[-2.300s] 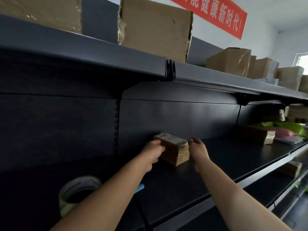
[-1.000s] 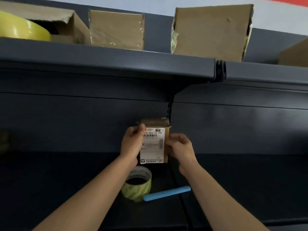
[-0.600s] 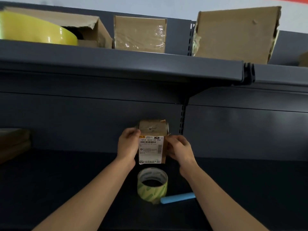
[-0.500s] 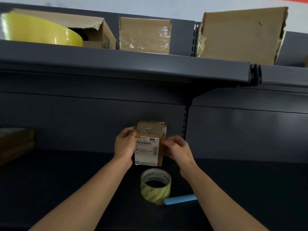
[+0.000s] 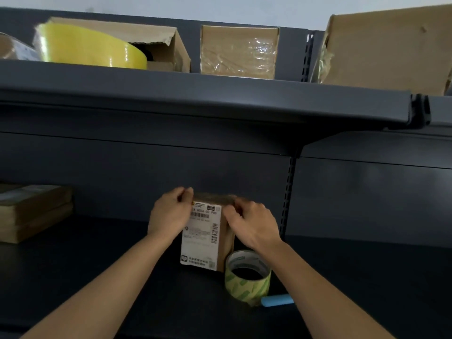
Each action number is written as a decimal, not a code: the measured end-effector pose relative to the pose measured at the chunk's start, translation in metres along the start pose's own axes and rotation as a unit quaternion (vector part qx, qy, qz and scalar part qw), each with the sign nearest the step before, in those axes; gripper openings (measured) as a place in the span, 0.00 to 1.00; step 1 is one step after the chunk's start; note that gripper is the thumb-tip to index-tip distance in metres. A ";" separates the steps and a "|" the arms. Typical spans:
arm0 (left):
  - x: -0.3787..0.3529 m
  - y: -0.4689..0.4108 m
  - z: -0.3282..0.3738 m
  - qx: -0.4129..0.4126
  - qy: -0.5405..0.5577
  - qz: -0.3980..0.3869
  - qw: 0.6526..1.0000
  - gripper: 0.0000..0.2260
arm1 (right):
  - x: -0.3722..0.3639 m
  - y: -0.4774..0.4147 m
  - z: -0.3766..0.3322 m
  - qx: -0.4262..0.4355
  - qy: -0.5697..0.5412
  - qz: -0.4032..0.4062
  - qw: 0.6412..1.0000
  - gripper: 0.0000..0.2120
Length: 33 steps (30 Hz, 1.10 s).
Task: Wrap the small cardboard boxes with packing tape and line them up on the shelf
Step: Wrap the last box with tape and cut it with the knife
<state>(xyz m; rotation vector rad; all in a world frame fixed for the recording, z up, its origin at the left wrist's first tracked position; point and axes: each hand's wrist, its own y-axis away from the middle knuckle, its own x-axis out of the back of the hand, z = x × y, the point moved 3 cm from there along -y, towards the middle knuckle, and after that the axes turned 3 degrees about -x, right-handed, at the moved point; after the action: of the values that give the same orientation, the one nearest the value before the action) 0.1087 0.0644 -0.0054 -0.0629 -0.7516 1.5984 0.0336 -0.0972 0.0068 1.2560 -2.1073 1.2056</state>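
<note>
So the small cardboard box [image 5: 208,237] stands on end on the dark shelf [image 5: 97,270], white shipping label facing the camera, roughly mid-shelf and close to the back panel. Its bottom edge looks like it's resting on the shelf, though it's a bit blurry there.

Both hands are on it. The left hand [image 5: 170,216] pinches the top left corner with thumb and fingers, and the right hand [image 5: 253,225] has its fingers curled over the top right edge. Neither is free.

Right next to the box, at its front right corner, sits the packing tape roll [image 5: 248,277], lying flat with the hole up. It's either touching the box or just shy of it, can't say which. A blue handle [image 5: 277,300] pokes out from behind the roll, probably a cutter, but I can't tell for sure.

My read is this is the setup bit, with the box getting steadied next to the tape. I honestly can't tell if it's got tape on it yet. If not, next move needs one hand to let go and grab the roll while the other keeps the box from tipping, since it's tall and narrow.

Further out there are flat cardboard parcels [image 5: 31,211] stacked at the far left. On the upper shelf [image 5: 195,94] are a yellow roll [image 5: 90,48], an open carton [image 5: 159,42], a film-wrapped box [image 5: 239,52] and a big carton [image 5: 386,47].
</note>
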 end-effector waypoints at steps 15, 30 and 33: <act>0.006 0.013 0.000 -0.067 -0.096 0.054 0.992 0.17 | 0.024 0.022 0.014 -0.010 0.085 -0.443 0.892 0.17; 0.018 0.050 0.033 -0.274 0.011 0.080 0.958 0.04 | 0.025 0.031 -0.008 -0.003 -0.164 -0.347 0.923 0.07; 0.019 0.060 0.038 -0.277 0.073 0.018 0.958 0.09 | 0.026 0.031 -0.016 -0.010 -0.243 -0.322 0.915 0.11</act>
<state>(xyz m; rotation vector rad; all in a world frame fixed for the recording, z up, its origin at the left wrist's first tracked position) 0.0350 0.0667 0.0019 -0.5973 -1.0658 1.3578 -0.0072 -0.0904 0.0190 2.1826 -1.7265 0.6147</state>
